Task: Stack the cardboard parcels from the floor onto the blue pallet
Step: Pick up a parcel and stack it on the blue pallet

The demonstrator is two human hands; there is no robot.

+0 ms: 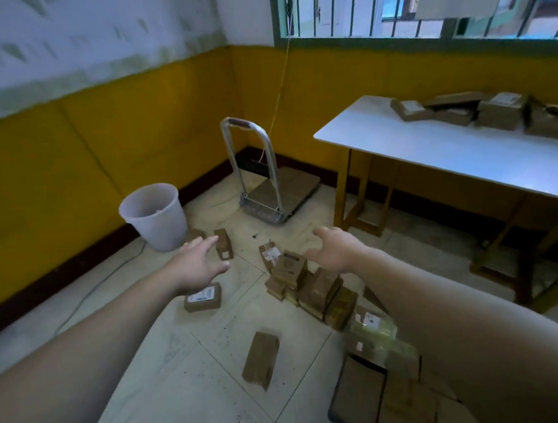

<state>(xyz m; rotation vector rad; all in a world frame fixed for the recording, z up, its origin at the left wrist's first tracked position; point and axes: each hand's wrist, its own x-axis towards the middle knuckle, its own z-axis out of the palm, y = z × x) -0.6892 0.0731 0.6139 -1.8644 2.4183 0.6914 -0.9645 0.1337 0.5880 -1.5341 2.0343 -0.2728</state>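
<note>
Several brown cardboard parcels lie on the tiled floor. A labelled one sits just below my left hand, which is stretched forward with straight fingers and holds nothing. A heap of parcels lies under my right hand, also stretched out, fingers relaxed and empty. A single parcel lies nearer to me. The blue pallet shows only as a dark edge at the bottom right, with flat parcels on it, partly hidden by my right arm.
A white plastic bin stands by the yellow wall at the left. A folding hand cart is in the corner. A white table with more parcels stands at the right. A cable runs along the left wall.
</note>
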